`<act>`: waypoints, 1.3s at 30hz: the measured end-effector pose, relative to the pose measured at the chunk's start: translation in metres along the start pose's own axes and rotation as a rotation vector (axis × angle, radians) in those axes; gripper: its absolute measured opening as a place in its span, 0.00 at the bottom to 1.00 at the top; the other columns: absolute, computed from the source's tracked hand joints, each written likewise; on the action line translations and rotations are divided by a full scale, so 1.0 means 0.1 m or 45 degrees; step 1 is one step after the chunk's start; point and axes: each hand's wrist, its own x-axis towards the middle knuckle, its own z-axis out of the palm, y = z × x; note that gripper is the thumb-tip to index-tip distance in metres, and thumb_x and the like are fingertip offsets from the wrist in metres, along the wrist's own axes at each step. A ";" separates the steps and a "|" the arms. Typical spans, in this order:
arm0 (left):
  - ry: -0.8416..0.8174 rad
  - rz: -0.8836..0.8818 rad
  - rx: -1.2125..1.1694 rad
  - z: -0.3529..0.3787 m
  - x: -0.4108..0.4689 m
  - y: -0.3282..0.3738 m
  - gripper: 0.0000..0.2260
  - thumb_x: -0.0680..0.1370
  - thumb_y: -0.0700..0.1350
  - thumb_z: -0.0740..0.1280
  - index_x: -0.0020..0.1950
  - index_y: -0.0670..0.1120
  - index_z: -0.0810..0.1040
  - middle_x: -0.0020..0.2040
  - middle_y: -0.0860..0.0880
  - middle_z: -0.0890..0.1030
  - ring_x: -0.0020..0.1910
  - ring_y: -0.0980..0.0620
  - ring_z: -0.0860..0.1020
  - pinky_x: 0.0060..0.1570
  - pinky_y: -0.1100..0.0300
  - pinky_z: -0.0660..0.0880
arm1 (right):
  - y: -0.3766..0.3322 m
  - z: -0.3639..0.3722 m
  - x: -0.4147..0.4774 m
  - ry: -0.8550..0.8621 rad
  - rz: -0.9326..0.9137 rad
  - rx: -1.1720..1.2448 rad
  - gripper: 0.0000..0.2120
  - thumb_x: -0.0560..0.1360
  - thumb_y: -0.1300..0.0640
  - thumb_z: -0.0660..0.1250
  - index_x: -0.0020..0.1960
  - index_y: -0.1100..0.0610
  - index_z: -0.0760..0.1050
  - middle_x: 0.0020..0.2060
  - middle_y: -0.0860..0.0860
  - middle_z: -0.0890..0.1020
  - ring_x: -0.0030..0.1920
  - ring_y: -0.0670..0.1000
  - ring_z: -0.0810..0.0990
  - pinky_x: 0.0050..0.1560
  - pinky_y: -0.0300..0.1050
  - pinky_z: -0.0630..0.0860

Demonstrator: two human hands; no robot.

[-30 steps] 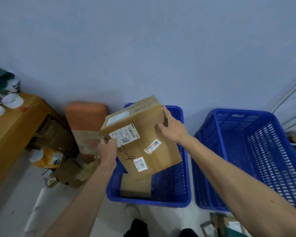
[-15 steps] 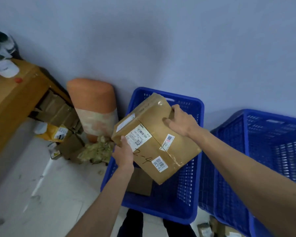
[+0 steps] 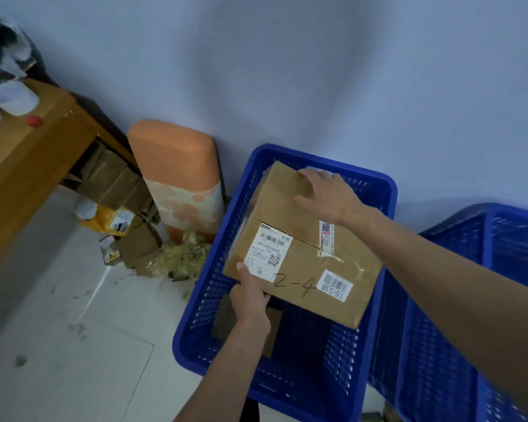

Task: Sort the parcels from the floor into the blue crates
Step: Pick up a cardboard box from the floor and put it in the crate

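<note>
Cardboard parcel point(image 3: 301, 258) over blue crate point(image 3: 200, 300); left hand point(image 3: 250, 296) pinches corner; right hand point(image 3: 328, 197) flat atop.

You have open room at the crate's point(image 3: 389, 190) 6 o'clock; the box point(image 3: 305, 254) fills 12; the second crate point(image 3: 439, 360) crowds 3.

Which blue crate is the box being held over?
The left crate, next to the orange cushion; the box is above it, not the right crate.
</note>
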 end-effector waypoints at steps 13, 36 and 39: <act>0.000 -0.249 -0.105 -0.05 0.52 -0.01 0.19 0.81 0.60 0.62 0.58 0.45 0.77 0.51 0.41 0.83 0.48 0.44 0.83 0.55 0.47 0.82 | -0.01 0.53 0.30 -0.061 0.055 0.087 0.34 0.75 0.35 0.61 0.73 0.55 0.62 0.67 0.52 0.72 0.67 0.56 0.66 0.60 0.56 0.73; -0.066 -0.464 -0.180 0.42 2.20 -0.99 0.20 0.82 0.59 0.63 0.63 0.45 0.78 0.52 0.38 0.82 0.49 0.40 0.81 0.56 0.42 0.80 | 0.78 2.33 1.32 -0.247 0.043 -0.006 0.42 0.72 0.34 0.55 0.79 0.54 0.52 0.74 0.54 0.63 0.72 0.59 0.61 0.70 0.58 0.61; -0.166 -0.605 -0.380 0.49 2.11 -1.10 0.25 0.78 0.66 0.64 0.63 0.47 0.76 0.57 0.35 0.81 0.54 0.34 0.81 0.56 0.32 0.77 | 0.81 2.37 1.30 -0.331 0.034 0.043 0.43 0.73 0.35 0.56 0.81 0.53 0.47 0.80 0.52 0.51 0.78 0.57 0.52 0.75 0.57 0.53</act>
